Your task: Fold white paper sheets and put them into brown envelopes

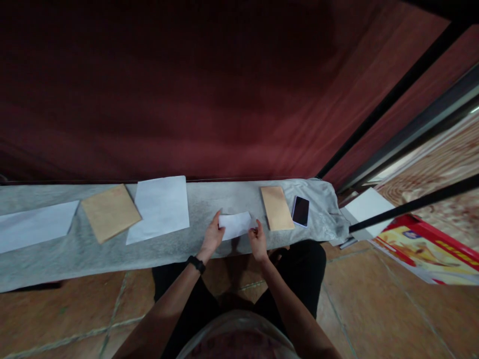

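A small folded white paper is held just above a long bench covered in grey cloth. My left hand grips its left end, thumb on top, with a black band on the wrist. My right hand pinches its right end. A narrow brown envelope lies just right of the paper, and a dark phone lies beyond it.
Left of my hands lie a white sheet, a larger brown envelope and another white sheet. A dark red curtain hangs behind. A white board and a red-edged poster sit at the right, on a tiled floor.
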`<act>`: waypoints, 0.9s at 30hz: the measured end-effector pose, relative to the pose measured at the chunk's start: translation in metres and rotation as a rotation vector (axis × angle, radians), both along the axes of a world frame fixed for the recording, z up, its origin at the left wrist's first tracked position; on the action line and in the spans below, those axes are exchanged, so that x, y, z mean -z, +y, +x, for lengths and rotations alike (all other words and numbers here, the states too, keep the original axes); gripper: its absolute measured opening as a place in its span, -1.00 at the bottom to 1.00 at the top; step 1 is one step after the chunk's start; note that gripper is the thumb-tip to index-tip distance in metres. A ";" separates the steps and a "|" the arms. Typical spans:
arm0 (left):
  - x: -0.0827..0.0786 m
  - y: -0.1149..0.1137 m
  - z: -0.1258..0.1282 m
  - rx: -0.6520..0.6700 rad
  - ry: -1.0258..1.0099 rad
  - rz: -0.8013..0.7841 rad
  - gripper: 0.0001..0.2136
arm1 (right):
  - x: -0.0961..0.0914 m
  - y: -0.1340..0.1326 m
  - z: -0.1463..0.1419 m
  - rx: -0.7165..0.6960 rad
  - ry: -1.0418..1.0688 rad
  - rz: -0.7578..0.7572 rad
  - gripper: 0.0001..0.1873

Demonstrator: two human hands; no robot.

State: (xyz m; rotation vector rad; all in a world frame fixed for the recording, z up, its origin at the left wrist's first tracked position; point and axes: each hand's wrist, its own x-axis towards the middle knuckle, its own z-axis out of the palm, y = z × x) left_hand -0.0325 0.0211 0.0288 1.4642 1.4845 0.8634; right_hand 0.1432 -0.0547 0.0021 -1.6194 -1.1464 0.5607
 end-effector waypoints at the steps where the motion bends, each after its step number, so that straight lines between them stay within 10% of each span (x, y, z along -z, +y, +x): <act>1: -0.001 0.000 0.000 0.033 0.108 0.036 -0.31 | 0.002 -0.002 0.003 0.026 -0.033 -0.007 -0.45; 12: -0.001 -0.022 0.004 0.266 0.756 0.457 -0.39 | 0.009 -0.015 -0.005 -0.218 -0.787 -0.116 -0.51; 27: 0.020 -0.050 0.016 0.614 0.836 0.569 -0.42 | -0.006 0.003 0.002 -0.386 -0.781 -0.162 -0.49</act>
